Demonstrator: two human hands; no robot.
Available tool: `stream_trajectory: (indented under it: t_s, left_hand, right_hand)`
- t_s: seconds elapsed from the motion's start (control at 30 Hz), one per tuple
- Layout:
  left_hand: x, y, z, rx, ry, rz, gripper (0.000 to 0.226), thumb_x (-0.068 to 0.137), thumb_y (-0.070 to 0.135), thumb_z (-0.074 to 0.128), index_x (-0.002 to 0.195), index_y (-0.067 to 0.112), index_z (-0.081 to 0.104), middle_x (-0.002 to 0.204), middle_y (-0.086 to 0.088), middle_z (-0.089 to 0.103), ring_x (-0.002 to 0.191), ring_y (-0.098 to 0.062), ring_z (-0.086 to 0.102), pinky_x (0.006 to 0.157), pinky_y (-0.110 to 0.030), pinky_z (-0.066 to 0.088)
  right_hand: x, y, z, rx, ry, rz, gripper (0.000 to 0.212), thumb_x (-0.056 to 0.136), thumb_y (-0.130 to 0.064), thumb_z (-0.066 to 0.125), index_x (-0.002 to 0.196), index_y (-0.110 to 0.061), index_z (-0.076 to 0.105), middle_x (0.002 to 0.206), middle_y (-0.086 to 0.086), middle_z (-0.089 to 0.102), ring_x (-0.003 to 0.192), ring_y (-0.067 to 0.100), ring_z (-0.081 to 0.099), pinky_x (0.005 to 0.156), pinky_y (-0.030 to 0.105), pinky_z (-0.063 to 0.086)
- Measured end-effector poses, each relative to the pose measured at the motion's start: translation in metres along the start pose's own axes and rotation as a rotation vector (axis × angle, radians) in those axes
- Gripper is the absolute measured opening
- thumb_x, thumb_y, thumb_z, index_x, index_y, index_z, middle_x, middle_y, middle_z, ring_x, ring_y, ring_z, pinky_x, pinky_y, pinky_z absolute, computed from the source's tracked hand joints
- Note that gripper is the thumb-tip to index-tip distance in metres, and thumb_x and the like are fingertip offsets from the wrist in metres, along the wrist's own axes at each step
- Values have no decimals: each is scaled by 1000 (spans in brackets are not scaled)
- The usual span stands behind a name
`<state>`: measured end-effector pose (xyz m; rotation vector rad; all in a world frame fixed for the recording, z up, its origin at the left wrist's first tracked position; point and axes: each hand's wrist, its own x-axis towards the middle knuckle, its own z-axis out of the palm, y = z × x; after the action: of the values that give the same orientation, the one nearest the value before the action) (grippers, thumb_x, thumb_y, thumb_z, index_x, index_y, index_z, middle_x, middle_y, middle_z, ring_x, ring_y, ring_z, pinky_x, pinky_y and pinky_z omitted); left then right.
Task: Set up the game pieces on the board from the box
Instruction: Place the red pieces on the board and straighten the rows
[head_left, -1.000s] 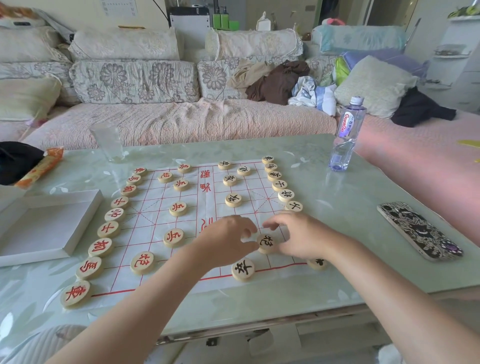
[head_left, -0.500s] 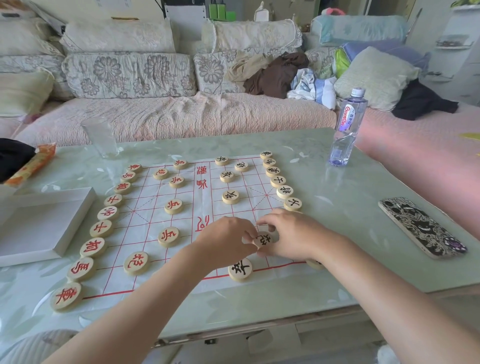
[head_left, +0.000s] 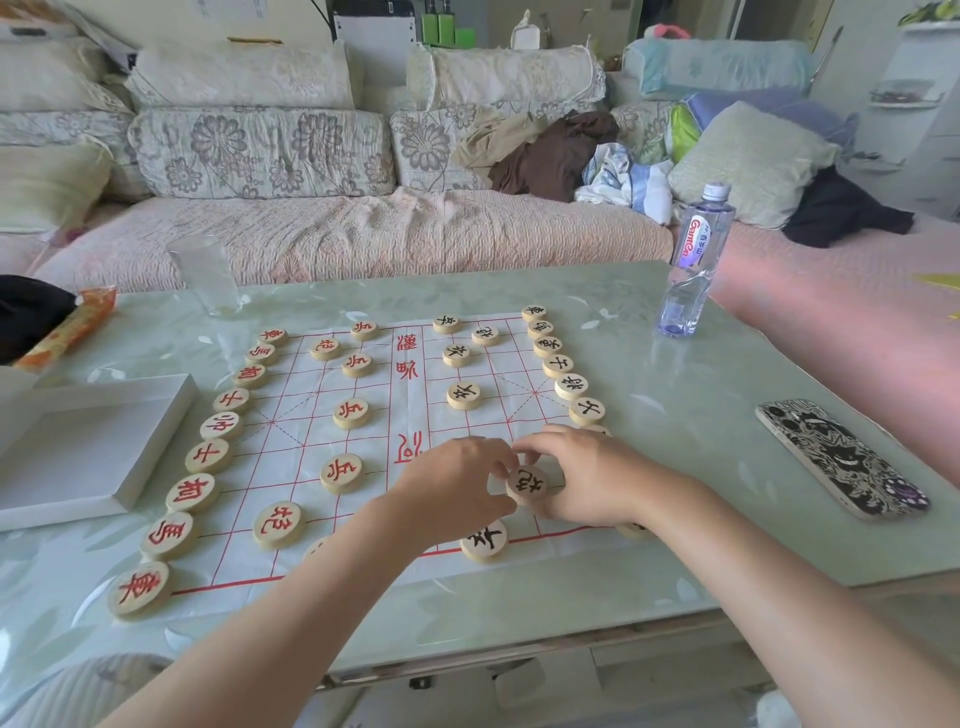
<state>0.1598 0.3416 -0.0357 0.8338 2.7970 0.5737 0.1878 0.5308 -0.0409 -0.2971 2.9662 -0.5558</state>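
A white paper board (head_left: 291, 415) with red grid lines lies on the glass table. Round wooden pieces with red characters line its left edge, such as the nearest one (head_left: 139, 588); black-character pieces line the right edge (head_left: 570, 386). My left hand (head_left: 452, 488) and my right hand (head_left: 582, 478) meet over the near right part of the board. Both pinch one black-character piece (head_left: 526, 485), which is tilted up toward me. Another black-character piece (head_left: 484, 540) lies flat just below the hands. The open white box (head_left: 88, 447) sits at the left.
A phone in a patterned case (head_left: 841, 457) lies at the right. A water bottle (head_left: 696, 260) stands at the back right, a clear glass (head_left: 205, 275) at the back left. A snack packet (head_left: 70, 327) and dark cloth lie far left. A sofa runs behind the table.
The black-character piece between my hands has gone from lying flat on the board to being tilted up in my fingertips. Both hands closed in around it.
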Motion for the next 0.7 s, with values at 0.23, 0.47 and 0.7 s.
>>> stream_trajectory:
  t_s: [0.23,0.47,0.7]
  left_hand:
    - [2,-1,4,1,4,1,38,78,37,69,113,37,57,109,21,62,85,-5,51,70,-23,40]
    - [4,0,3,45,33,38,39,79,40,68,117,33,59,110,16,62,99,-10,58,81,-28,48]
    - [5,0,3,117,31,56,35,82,47,64,115,33,61,109,12,62,101,-15,58,82,-32,48]
  right_hand:
    - [-3,-3,1,-2,12,29,52,80,-59,61,130,-45,52,113,-22,57,107,4,55,90,24,44]
    - [-2,-6,2,10,20,0,39,78,-56,63,115,-44,57,106,-20,57,100,6,54,88,29,46]
    - [0,-3,4,19,-3,12,49,71,-69,55,113,-45,60,102,-18,55,99,7,55,89,32,49]
